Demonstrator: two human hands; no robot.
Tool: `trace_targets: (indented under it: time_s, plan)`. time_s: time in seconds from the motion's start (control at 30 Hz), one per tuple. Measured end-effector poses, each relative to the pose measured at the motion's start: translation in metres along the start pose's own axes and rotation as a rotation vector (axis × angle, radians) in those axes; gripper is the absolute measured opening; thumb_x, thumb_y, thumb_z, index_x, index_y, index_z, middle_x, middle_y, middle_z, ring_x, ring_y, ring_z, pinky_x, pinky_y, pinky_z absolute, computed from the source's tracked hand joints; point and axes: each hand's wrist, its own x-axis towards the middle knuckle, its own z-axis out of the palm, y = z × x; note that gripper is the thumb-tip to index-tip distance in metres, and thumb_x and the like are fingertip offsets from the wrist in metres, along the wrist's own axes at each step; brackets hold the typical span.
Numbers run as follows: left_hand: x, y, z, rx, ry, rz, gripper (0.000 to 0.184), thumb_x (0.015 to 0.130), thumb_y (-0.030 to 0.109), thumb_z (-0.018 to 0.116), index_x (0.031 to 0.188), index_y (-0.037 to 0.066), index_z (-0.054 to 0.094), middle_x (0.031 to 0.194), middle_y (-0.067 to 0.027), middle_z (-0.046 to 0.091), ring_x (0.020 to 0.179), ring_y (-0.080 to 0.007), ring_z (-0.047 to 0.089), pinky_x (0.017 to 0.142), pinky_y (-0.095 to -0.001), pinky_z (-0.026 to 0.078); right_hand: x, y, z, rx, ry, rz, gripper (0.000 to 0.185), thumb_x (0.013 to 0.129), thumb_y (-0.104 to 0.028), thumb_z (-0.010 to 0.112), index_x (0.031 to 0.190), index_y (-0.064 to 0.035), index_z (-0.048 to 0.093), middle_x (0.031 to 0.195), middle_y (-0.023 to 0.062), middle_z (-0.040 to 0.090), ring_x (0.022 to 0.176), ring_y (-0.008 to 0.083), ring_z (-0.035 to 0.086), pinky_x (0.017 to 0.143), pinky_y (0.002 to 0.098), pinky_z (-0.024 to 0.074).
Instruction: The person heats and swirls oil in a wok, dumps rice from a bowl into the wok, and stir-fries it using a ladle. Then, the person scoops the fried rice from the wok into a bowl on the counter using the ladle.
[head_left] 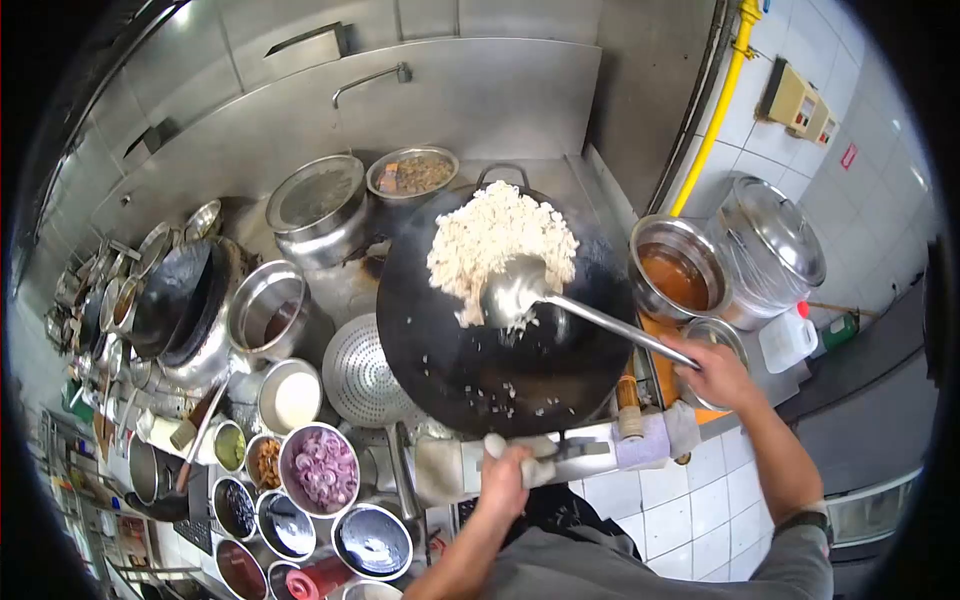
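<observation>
My right hand (715, 370) is closed around the long metal handle of a wok ladle (517, 288). Its rounded head presses against a pale heap of what looks like rice (490, 235), piled toward the far side of a large black wok (450, 360). Loose grains dot the wok's near surface. At the near rim, my left hand (505, 482) grips a folded white cloth (535, 462). The cloth lies at the wok's near edge; whether a handle sits inside it is hidden.
A perforated strainer (365, 370) lies left of the wok. Beside it stand a bowl of sliced purple onions (320, 470) and several other containers. A pot of brown liquid (675, 275) stands right of the wok. A faucet (370, 82) juts from the back wall.
</observation>
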Motion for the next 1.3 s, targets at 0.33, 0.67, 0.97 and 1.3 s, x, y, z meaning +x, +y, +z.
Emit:
trace_targets:
  time_s: [0.33, 0.67, 0.97, 1.3]
  plan:
    - [0.06, 0.067, 0.064, -0.025, 0.001, -0.244, 0.015, 0.094, 0.011, 0.049, 0.099, 0.002, 0.059, 0.094, -0.0134, 0.065, 0.085, -0.0262, 0.065, 0.076, -0.0438, 0.057, 0.013, 0.011, -0.081, 0.62, -0.55, 0.644, 0.042, 0.091, -0.012, 0.065, 0.133, -0.0098, 0.06, 0.091, 0.0082, 0.071, 0.07, 0.0109, 0.063, 0.061, 0.0277, 0.0516]
    - [0.034, 0.046, 0.033, 0.178, 0.137, -0.197, 0.018, 0.088, 0.008, 0.051, 0.094, -0.004, 0.063, 0.085, -0.0117, 0.064, 0.072, -0.0221, 0.064, 0.066, -0.0378, 0.058, -0.015, -0.056, -0.045, 1.022, -0.158, 0.625, 0.049, 0.098, -0.015, 0.055, 0.144, -0.0151, 0.039, 0.075, 0.0099, 0.058, 0.049, 0.0178, 0.053, 0.044, 0.033, 0.0454]
    - [0.124, 0.035, 0.031, 0.021, 0.146, -0.197, 0.023, 0.085, 0.01, 0.061, 0.104, -0.002, 0.059, 0.09, -0.0095, 0.062, 0.074, -0.0229, 0.064, 0.062, -0.0396, 0.055, 0.069, -0.001, 0.023, 1.63, -0.493, 0.844, 0.041, 0.101, -0.019, 0.05, 0.14, -0.0137, 0.039, 0.067, 0.0016, 0.046, 0.043, 0.011, 0.041, 0.035, 0.03, 0.0369]
    - [0.131, 0.042, 0.028, 0.08, 0.019, -0.353, 0.022, 0.093, 0.015, 0.055, 0.107, -0.002, 0.061, 0.1, -0.0162, 0.068, 0.089, -0.0297, 0.067, 0.075, -0.0437, 0.057, 0.079, 0.022, 0.003, 1.138, -0.674, 0.765, 0.033, 0.105, -0.022, 0.042, 0.137, -0.0138, 0.042, 0.066, -0.0007, 0.048, 0.044, 0.0091, 0.045, 0.038, 0.0264, 0.0391]
